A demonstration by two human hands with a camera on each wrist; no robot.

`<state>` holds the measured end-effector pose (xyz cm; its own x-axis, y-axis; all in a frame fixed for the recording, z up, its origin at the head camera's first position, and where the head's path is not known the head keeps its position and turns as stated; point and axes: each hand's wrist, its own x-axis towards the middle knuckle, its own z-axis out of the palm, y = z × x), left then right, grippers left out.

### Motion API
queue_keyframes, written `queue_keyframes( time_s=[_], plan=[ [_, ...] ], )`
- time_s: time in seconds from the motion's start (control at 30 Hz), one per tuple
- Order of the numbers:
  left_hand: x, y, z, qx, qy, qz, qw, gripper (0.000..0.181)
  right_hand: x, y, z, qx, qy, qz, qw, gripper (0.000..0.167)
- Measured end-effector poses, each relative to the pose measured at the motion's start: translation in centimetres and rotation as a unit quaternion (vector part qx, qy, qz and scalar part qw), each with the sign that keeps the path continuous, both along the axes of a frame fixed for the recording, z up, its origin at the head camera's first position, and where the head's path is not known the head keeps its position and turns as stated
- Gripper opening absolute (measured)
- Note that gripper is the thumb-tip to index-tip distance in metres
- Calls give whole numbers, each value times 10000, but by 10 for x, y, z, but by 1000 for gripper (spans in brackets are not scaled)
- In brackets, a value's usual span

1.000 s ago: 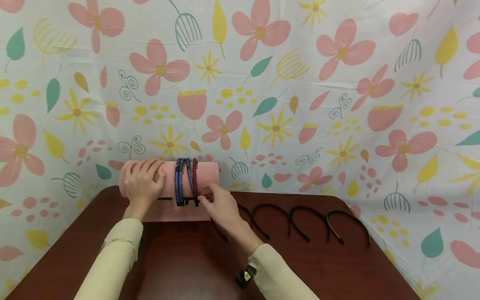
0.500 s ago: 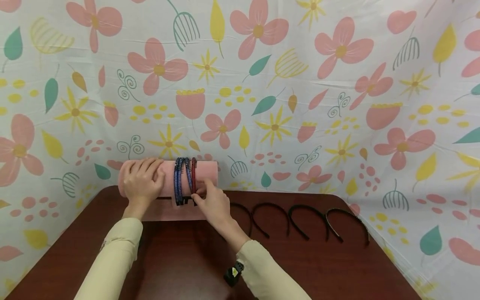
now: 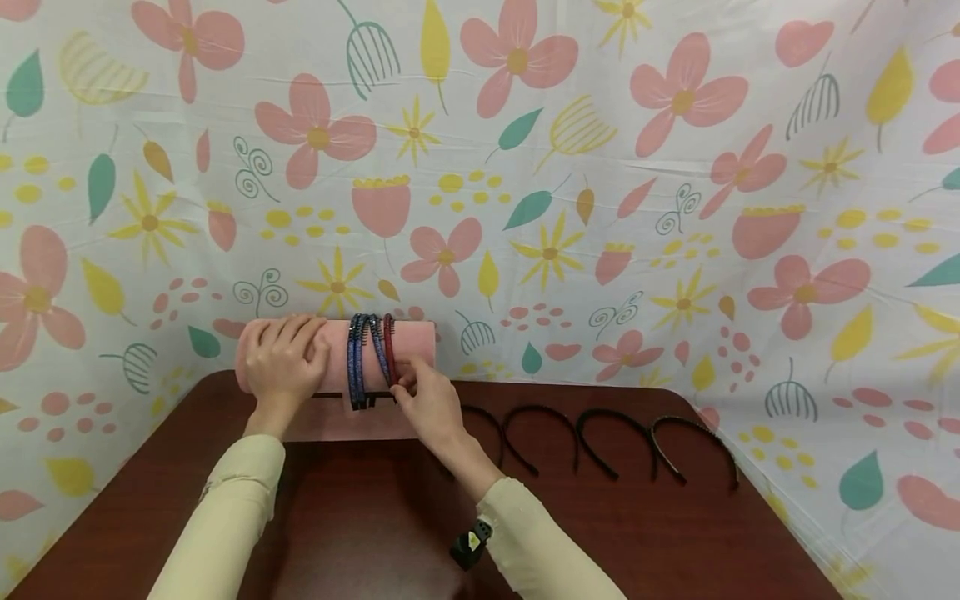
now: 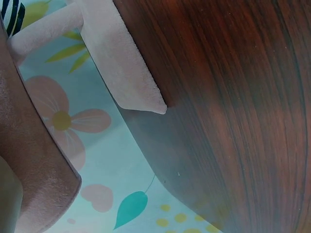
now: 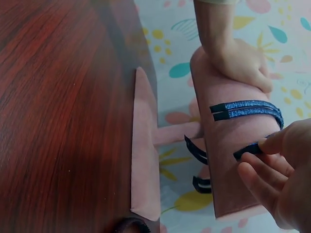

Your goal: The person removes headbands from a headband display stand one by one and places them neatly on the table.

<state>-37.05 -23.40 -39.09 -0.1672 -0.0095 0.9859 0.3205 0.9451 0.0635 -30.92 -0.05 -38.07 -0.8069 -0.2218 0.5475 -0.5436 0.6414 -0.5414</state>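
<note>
A pink plush headband stand (image 3: pixel 337 367) has a horizontal roll on a post above a flat base (image 5: pixel 145 155). My left hand (image 3: pixel 285 362) grips the roll's left end from above, thumb on the front. Around the roll's middle sit two glittery blue headbands (image 3: pixel 355 367) side by side. Right of them are a slanted blue headband (image 3: pixel 378 350) and a red headband (image 3: pixel 389 340). My right hand (image 3: pixel 431 408) is at the roll's lower front. In the right wrist view it pinches the dark end of a blue headband (image 5: pixel 247 151) between thumb and finger. Neither hand shows in the left wrist view.
Several dark headbands (image 3: pixel 611 412) lie in a row on the brown wooden table (image 3: pixel 360 517), to the right of the stand. Behind the table hangs a floral cloth (image 3: pixel 480 167). A small black device (image 3: pixel 471 546) is strapped to my right wrist.
My right hand has moved left along the roll's lower front to the headband ends, then shifted slightly back right. My left hand keeps its place on the roll.
</note>
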Motion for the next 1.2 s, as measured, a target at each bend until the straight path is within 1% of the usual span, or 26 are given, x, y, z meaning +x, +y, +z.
queue_keyframes(
  time_s=[0.17, 0.37, 0.73, 0.87, 1.0, 1.2],
  plan=[
    [1, -1, 0, 27, -16, -41, 10000, 36, -1, 4, 0, -2, 83, 62, 9999, 40],
    [2, 1, 0, 50, -87, -57, 9999, 35, -2, 12, 0, -65, 44, 187, 9998, 41],
    [2, 0, 0, 48, -59, -47, 10000, 36, -5, 29, 0, 4, 47, 133, 9999, 42],
    [3, -1, -1, 47, -102, -43, 9999, 36, -4, 35, -1, 77, 103, 111, 9999, 42],
    [2, -1, -1, 40, -66, -56, 10000, 36, -3, 43, -1, 126, 217, 121, 9996, 41],
    [2, 0, 0, 63, -44, -84, 9999, 35, -1, 55, -1, 136, 303, 225, 9992, 42]
  ],
)
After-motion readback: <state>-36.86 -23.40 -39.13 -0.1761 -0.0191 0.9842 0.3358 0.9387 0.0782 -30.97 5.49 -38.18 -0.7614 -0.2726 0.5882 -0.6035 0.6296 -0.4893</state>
